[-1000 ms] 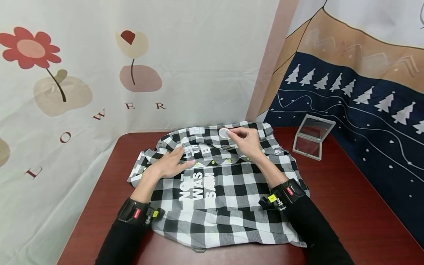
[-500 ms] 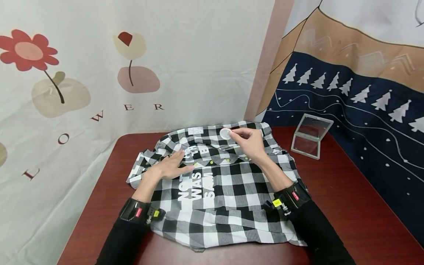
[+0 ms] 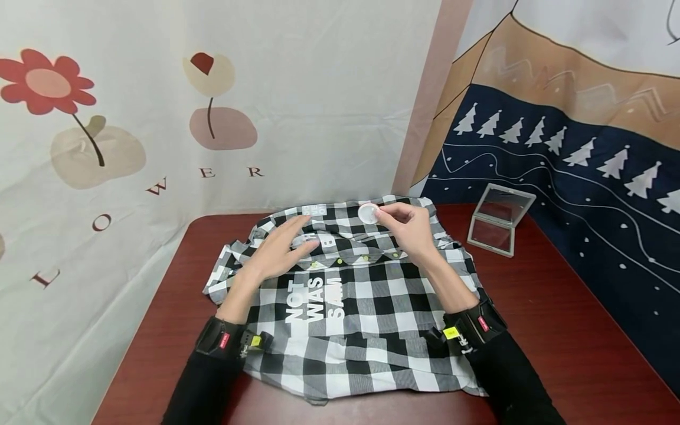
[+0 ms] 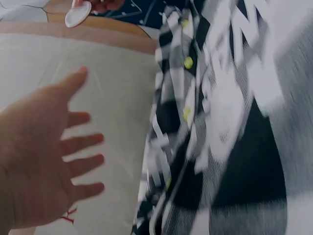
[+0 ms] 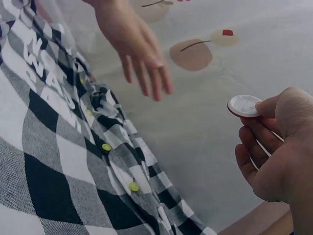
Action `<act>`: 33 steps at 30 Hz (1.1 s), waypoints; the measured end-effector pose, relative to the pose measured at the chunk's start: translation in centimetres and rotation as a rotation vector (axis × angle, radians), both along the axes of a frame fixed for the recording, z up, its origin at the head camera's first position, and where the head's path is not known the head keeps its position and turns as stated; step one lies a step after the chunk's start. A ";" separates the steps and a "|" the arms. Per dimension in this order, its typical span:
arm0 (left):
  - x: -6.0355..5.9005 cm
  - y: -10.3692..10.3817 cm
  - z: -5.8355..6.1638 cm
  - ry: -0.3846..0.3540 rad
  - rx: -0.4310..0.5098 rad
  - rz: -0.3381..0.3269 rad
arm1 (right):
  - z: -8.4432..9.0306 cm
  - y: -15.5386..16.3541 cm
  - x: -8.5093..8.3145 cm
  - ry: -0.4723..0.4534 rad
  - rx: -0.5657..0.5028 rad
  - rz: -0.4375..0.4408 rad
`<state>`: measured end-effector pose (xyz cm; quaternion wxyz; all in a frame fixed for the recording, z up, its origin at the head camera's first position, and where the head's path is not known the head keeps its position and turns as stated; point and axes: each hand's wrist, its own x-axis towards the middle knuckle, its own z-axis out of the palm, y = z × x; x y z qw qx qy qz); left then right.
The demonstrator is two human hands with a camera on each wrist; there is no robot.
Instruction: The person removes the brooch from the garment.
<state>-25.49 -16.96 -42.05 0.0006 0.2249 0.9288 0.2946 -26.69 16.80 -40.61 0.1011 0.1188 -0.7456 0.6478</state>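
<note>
A black-and-white checked shirt with white lettering and small yellow-green buttons lies spread on the dark red table. My right hand pinches a small white round disc between thumb and fingers, just above the shirt's far edge; the right wrist view shows the disc clear of the cloth. My left hand hovers flat with fingers spread over the shirt's upper left part. In the left wrist view the left hand is lifted off the shirt.
An opened folding mirror stands on the table at the back right. A flower-print cloth hangs behind and to the left, a dark blue tree-print cloth to the right. Bare table lies on both sides of the shirt.
My left hand has lifted off the shirt and moved up and to the right, toward the collar. My right hand has raised the disc a little.
</note>
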 end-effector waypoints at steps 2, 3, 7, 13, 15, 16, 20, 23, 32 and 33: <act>0.0 0.8 0.4 0.050 0.103 -0.002 | 0.1 0.1 0.1 -0.002 -0.009 0.007; 0.0 1.3 0.5 0.076 0.150 -0.005 | 0.2 0.1 0.2 -0.003 -0.017 0.012; 0.2 3.1 1.5 0.167 0.311 -0.032 | 0.6 0.1 0.5 -0.002 -0.033 0.034; 0.5 6.0 2.7 0.249 0.472 -0.102 | 1.3 -0.1 1.3 0.004 -0.036 0.065; 0.6 6.7 3.0 0.254 0.514 -0.116 | 1.6 -0.2 1.5 0.008 -0.041 0.077; 0.6 7.0 3.2 0.253 0.533 -0.120 | 1.7 -0.2 1.6 0.009 -0.042 0.084; 0.9 7.9 3.6 0.220 0.570 -0.126 | 2.3 -0.4 2.1 0.012 -0.057 0.116; 0.9 8.3 3.8 0.207 0.577 -0.128 | 2.7 -0.5 2.3 0.014 -0.061 0.130; 1.5 8.5 3.7 0.147 0.604 -0.105 | 2.6 -0.7 2.6 -0.003 -0.061 0.159; 1.5 8.6 3.6 0.137 0.610 -0.098 | 2.5 -0.7 2.6 -0.001 -0.061 0.162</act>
